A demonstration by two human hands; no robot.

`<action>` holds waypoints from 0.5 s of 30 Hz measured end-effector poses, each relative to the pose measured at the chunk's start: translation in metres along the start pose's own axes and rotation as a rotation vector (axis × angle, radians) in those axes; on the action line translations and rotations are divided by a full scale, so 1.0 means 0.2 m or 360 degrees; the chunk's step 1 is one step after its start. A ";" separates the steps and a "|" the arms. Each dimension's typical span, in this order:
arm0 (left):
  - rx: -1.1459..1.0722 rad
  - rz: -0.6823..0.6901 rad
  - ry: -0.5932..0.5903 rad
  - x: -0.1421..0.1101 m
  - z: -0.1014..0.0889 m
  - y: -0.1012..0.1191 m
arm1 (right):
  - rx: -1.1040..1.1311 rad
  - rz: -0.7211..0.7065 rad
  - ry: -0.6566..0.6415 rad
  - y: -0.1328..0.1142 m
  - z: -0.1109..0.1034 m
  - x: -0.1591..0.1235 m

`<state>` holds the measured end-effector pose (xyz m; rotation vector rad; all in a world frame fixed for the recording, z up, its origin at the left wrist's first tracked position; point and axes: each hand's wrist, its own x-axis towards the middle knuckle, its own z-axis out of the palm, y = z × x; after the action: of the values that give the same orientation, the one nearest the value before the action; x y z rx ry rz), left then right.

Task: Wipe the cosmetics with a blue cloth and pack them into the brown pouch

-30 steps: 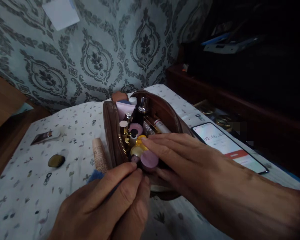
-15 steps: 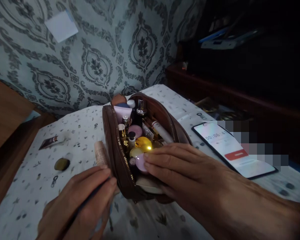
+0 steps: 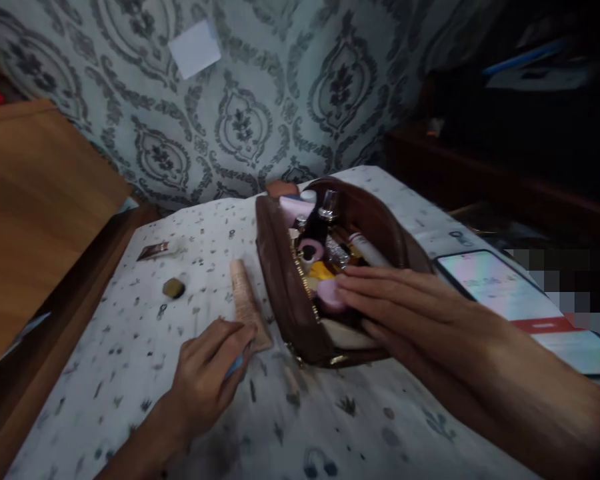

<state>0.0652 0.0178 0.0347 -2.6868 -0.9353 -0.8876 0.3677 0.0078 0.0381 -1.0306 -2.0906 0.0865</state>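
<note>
A brown zippered cosmetic bag (image 3: 280,280) stands open on the bed-like surface, packed with small bottles, tubes and round containers. My right hand (image 3: 410,307) reaches over the bag's near right rim, fingers stretched out, with their tips at a lilac round container (image 3: 331,295). Beside the bag's left wall lies a beige squeeze tube (image 3: 245,293). My left hand (image 3: 210,367) is closed at the lower end of this tube. A bit of blue shows under its fingers; what they hold is blurred and partly hidden.
A phone (image 3: 500,287) with a lit screen lies right of the bag. On the patterned white cloth (image 3: 300,427) at left are a small brown-and-clear tube (image 3: 155,251) and an olive-coloured lump (image 3: 173,288). A wooden panel (image 3: 45,200) borders the left, dark furniture the right.
The view has swung left, so everything appears farther right. My left hand has turned, and the dark slim thing seen in it before no longer shows. My right hand stays at the lilac container.
</note>
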 end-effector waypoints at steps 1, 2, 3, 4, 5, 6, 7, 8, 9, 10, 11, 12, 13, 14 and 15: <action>0.0017 -0.0028 -0.0008 -0.03 0.00 -0.02 | -0.0024 -0.0042 0.0014 -0.01 -0.01 0.01; 0.0036 -0.0063 -0.0016 -0.06 0.00 -0.04 | -0.0058 -0.0084 0.0032 -0.01 -0.01 0.02; 0.0056 -0.0107 -0.0029 -0.08 0.00 -0.07 | -0.0099 -0.0121 0.0059 -0.02 -0.02 0.03; 0.0082 -0.0167 -0.0044 -0.11 -0.01 -0.11 | -0.0130 -0.0146 0.0090 -0.04 -0.02 0.03; 0.0113 -0.0237 -0.0043 -0.13 -0.03 -0.16 | -0.0143 -0.0165 0.0112 -0.05 -0.02 0.02; 0.0156 -0.0331 -0.0026 -0.15 -0.04 -0.21 | -0.0136 -0.0173 0.0143 -0.07 -0.02 0.02; 0.0209 -0.0448 0.0015 -0.16 -0.06 -0.28 | -0.0109 -0.0173 0.0164 -0.10 -0.02 0.00; 0.0259 -0.0602 0.0069 -0.17 -0.08 -0.34 | -0.0063 -0.0180 0.0187 -0.12 0.00 -0.01; 0.0295 -0.0771 0.0100 -0.18 -0.09 -0.41 | -0.0011 -0.0208 0.0203 -0.15 0.01 -0.02; 0.0318 -0.0941 0.0121 -0.19 -0.09 -0.48 | 0.0043 -0.0246 0.0196 -0.19 0.03 -0.03; 0.0334 -0.1104 0.0140 -0.21 -0.09 -0.54 | 0.0096 -0.0296 0.0173 -0.22 0.06 -0.03; 0.0332 -0.1223 0.0114 -0.22 -0.08 -0.60 | 0.0152 -0.0340 0.0133 -0.26 0.09 -0.03; 0.0340 -0.1273 0.0094 -0.24 -0.07 -0.64 | 0.0211 -0.0359 0.0072 -0.30 0.12 -0.03; 0.0347 -0.1305 0.0047 -0.25 -0.05 -0.67 | 0.0278 -0.0352 0.0009 -0.34 0.16 -0.02; 0.0357 -0.1333 -0.0030 -0.27 -0.03 -0.69 | 0.0343 -0.0306 -0.0053 -0.38 0.19 -0.01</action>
<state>-0.0562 0.0981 0.0024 -2.0816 -2.0788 -0.7928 0.2936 -0.0338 0.0385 -0.7008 -2.1456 0.2286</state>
